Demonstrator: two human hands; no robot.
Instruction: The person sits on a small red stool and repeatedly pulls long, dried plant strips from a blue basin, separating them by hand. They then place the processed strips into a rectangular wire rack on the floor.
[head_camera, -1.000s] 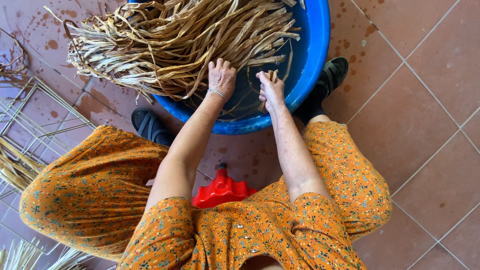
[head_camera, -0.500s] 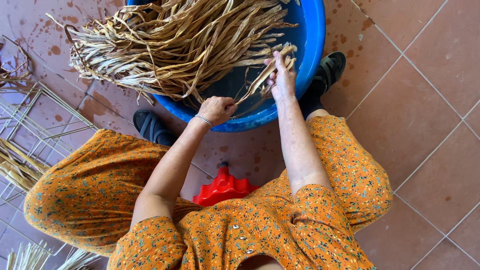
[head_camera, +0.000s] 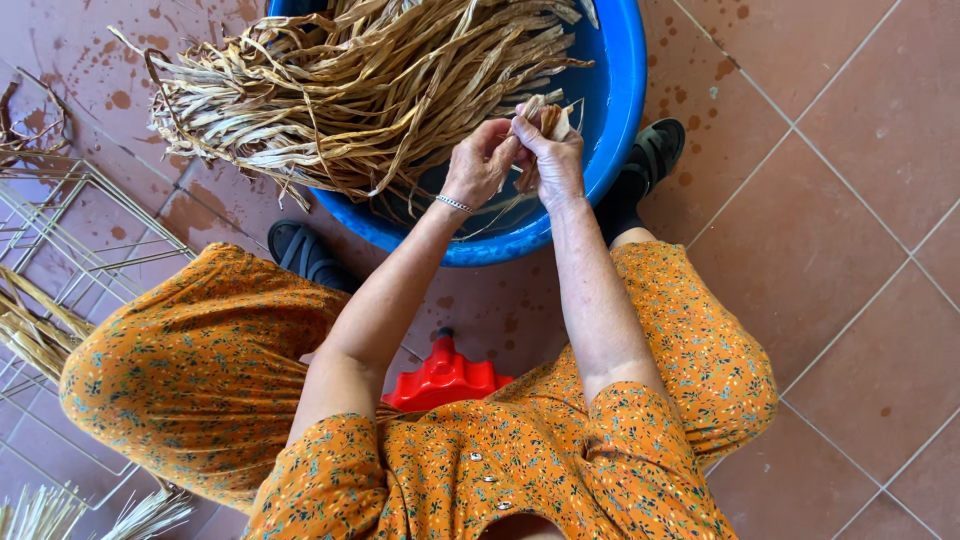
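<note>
Between the right hand (head_camera: 553, 155) and left hand (head_camera: 482, 160), the pinched strip (head_camera: 545, 118) looks dry, papery and matt, like the fibrous tan bundle (head_camera: 350, 90) beyond them. Beneath the hands the basin (head_camera: 620, 100) is glossy blue plastic. A thin metal bracelet (head_camera: 455, 204) glints at the wrist. Further out, the floor tiles (head_camera: 830, 230) are smooth, water-spotted terracotta.

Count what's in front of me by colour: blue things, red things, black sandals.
Blue: 1, the basin holding dried strips
Red: 1, the plastic stool
Black: 2, left sandal and right sandal
Total: 4
</note>
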